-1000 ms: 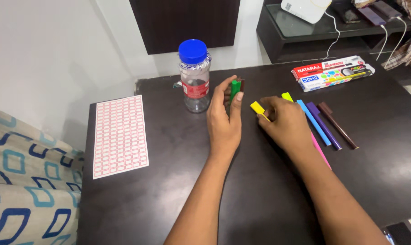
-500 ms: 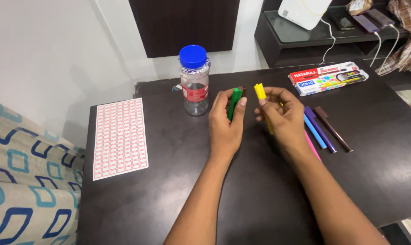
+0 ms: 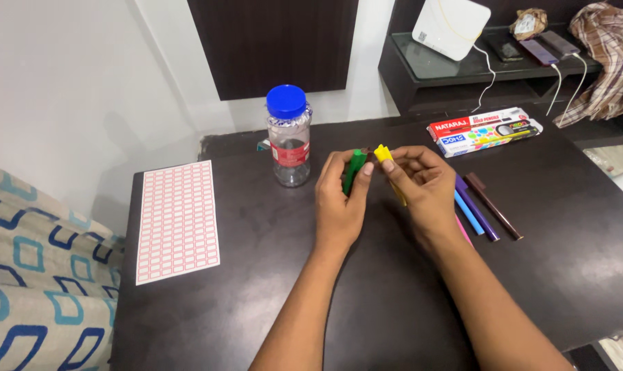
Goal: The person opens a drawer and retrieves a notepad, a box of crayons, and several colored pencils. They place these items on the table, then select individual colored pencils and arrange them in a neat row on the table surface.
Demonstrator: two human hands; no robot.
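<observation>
Left hand (image 3: 340, 203): closed around a green pen (image 3: 354, 169), held upright with its cap end up; a brown pen (image 3: 367, 152) peeks out just behind it in the same grip.
Right hand (image 3: 421, 189): fingers pinched on a yellow pen (image 3: 383, 154), cap end up, its barrel running down behind the fingers.
Pens in hand: chunky, bright, matte plastic sketch pens; the yellow cap stands just beside the green one, at its 3 o'clock. Whether they touch is unclear.
Place: both hands meet above the middle of the dark counter (image 3: 394, 302).
Loose pens: blue (image 3: 468, 213), purple (image 3: 476, 209) and dark brown (image 3: 493, 206) lie side by side at 3 o'clock of the right hand; a pink one (image 3: 462, 229) shows beside the wrist.
Jar (image 3: 288, 137): clear, blue lid, at 10 o'clock of the left hand.
Sticker sheet (image 3: 178, 221): white with red-edged labels, at 9 o'clock.
Pen boxes (image 3: 484, 130): at 2 o'clock, near the far edge.
</observation>
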